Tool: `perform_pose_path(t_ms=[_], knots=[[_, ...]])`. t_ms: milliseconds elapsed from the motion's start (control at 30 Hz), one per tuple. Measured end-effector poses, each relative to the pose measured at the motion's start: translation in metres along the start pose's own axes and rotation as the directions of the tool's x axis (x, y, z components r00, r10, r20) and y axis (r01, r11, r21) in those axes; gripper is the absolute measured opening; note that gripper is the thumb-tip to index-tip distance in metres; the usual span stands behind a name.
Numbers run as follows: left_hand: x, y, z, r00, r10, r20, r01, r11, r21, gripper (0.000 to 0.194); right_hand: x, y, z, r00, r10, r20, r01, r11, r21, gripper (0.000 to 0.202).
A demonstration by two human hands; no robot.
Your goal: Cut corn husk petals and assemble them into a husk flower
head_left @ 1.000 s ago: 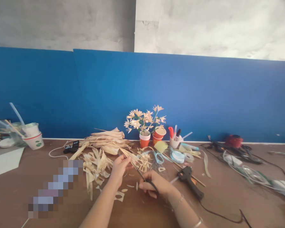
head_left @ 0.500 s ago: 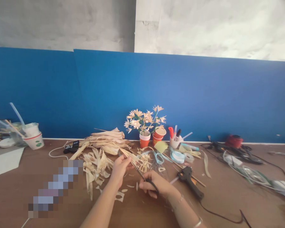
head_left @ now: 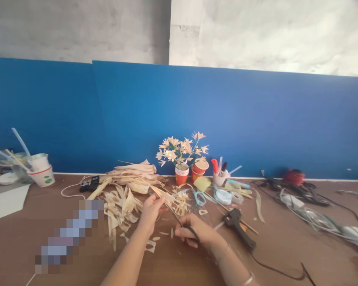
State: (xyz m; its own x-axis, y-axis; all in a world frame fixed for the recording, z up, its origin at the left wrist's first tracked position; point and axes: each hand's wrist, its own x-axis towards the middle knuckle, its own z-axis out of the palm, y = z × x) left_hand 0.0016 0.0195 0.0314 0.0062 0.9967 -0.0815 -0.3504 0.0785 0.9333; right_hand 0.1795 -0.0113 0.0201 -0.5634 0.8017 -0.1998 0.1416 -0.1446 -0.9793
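My left hand (head_left: 151,211) is closed on a pale dried husk strip (head_left: 158,191), pinched between thumb and fingers at the middle of the table. My right hand (head_left: 191,231) has its fingers round the handles of dark scissors (head_left: 176,217), whose blades point up and left to the strip near my left fingertips. Small cut scraps (head_left: 150,246) lie below my hands. Left of my left hand is a heap of crumpled husks (head_left: 123,204), with longer husks (head_left: 137,174) behind it. Pale flower pieces (head_left: 181,203) lie just beyond the scissors.
White flowers (head_left: 183,147) stand in a red-and-white cup (head_left: 181,176) by the blue partition (head_left: 226,119). A black glue gun (head_left: 237,226) lies right of my right hand, its cord trailing right. Blue ribbon rolls (head_left: 222,196) are behind it. Cables (head_left: 310,216) spread at the right.
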Motion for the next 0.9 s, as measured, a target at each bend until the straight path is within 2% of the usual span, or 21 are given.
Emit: perform_pose_path(t_ms=[900], knots=[[-0.0003,-0.0041,0.0038,0.997,0.005,-0.072,-0.013,0.994,-0.107,0.035,0.0007,-0.0012,0.002,1.0,-0.009,-0.027,0.009,1.0,0.004,0.033]])
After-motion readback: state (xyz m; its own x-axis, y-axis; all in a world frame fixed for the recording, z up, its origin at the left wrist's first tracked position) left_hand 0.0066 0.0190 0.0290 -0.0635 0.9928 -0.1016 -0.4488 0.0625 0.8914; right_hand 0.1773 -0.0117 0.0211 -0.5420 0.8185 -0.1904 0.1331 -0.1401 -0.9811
